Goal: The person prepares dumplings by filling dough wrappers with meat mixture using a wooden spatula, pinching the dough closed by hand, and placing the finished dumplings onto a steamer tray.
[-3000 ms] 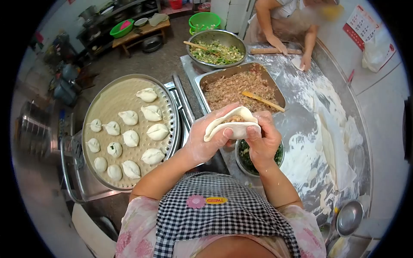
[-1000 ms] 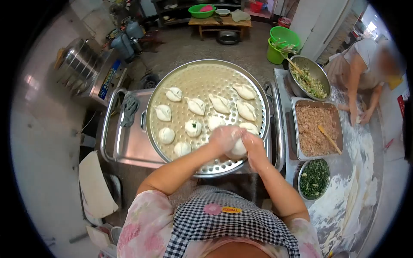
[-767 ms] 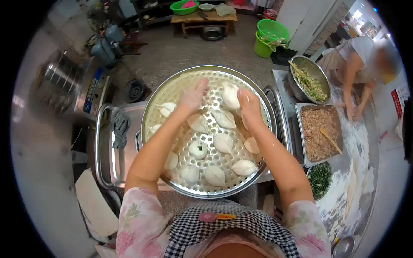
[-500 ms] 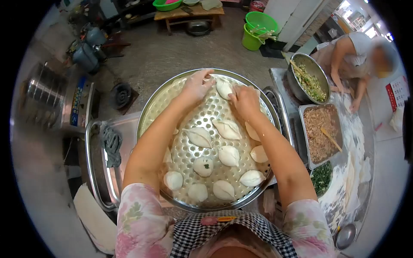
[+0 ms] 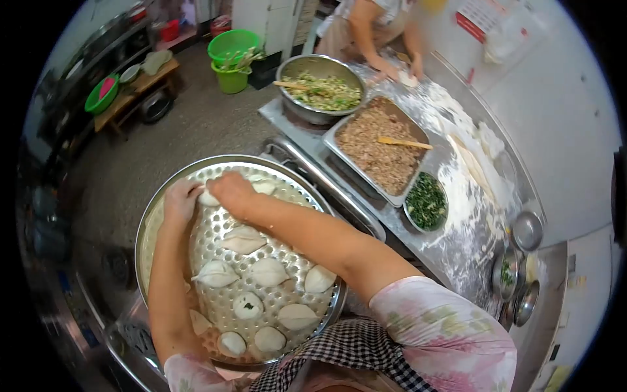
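Fingers of the right hand (image 5: 230, 191) bend down against a white dumpling (image 5: 208, 198), and those of the left hand (image 5: 180, 201) curl close on its other side; whether either set is clamped cannot be told. Three seconds ago the hands held an open, filled wrapper; now they are over the far part of a round perforated tray (image 5: 212, 230), the dumpling between them. Other dumplings (image 5: 269, 272) lie spaced on the tray, one flecked green. Beside it, a steel bowl (image 5: 307, 112) holds chopped vegetables and a wooden stick (image 5: 292, 85), a rectangular pan (image 5: 357, 169) minced filling with a wooden spatula (image 5: 405, 143), a small bowl (image 5: 407, 212) chopped greens (image 5: 426, 201). Flour whitens the metal table (image 5: 450, 251), where a co-worker's hand (image 5: 416, 65) is near a dough round (image 5: 407, 79). Green tubs (image 5: 232, 77) and a low bench (image 5: 140, 91) stand on the floor beyond
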The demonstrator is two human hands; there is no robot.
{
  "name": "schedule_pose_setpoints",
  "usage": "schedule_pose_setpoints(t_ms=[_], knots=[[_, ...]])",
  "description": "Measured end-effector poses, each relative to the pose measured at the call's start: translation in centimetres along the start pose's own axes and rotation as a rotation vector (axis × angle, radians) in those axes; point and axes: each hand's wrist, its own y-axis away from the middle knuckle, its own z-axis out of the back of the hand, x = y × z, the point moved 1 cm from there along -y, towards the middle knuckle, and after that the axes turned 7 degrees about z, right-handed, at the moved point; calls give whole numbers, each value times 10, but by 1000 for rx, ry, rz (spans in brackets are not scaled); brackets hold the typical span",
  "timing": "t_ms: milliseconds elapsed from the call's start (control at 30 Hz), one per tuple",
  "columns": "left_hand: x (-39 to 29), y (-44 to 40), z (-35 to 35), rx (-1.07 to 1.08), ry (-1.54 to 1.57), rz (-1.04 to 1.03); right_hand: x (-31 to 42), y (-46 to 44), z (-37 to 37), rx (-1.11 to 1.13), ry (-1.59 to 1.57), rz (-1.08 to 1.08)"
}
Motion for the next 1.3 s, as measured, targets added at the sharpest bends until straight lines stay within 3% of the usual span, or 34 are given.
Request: schedule_pose_setpoints(t_ms=[133, 233, 333, 467, 533, 633, 767, 867, 900, 1000, 1100, 1133, 1200, 1233, 1267, 1300], knots=[[16, 3, -2, 40, 48, 40, 1, 20, 40, -77, -98, 11], [19, 8, 0, -63, 56, -34, 0, 55, 99, 24, -130, -49], [-22, 17, 16, -45, 35, 125, -13, 114, 146, -128, -199, -213], [-53, 16, 12, -149, 120, 165, -59, 225, 202, -381, -89, -222], [-72, 12, 2, -148, 201, 236, -80, 288, 235, -387, -116, -379], [-163, 17, -18, -114, 237, 212, -128, 388, 264, -486, -63, -445], [-260, -6, -84, -140, 254, -133, -167, 508, 304, -571, -228, -709], [-373, -10, -138, 44, 454, -29, -181, 580, 324, -536, -313, -892], [-405, -12, -154, 138, 392, -19, -186, 599, 330, -502, -320, -940], [-491, -10, -218, 256, 482, -36, -203, 644, 326, -609, -270, -817], [-558, -5, -271, 469, 515, 11, -210, 664, 330, -592, -356, -905], [-582, 0, -279, 449, 285, -84, -215, 670, 330, -587, -339, -906], [-597, -14, -325, 521, 297, 72, -227, 683, 325, -564, -335, -940], [-576, -38, -371, 559, 239, 40, -230, 685, 325, -598, -348, -911], [-606, -33, -367, 620, 185, 176, -233, 689, 325, -630, -361, -886], [-570, -58, -418, 554, 284, 45, -238, 693, 323, -622, -386, -908]])
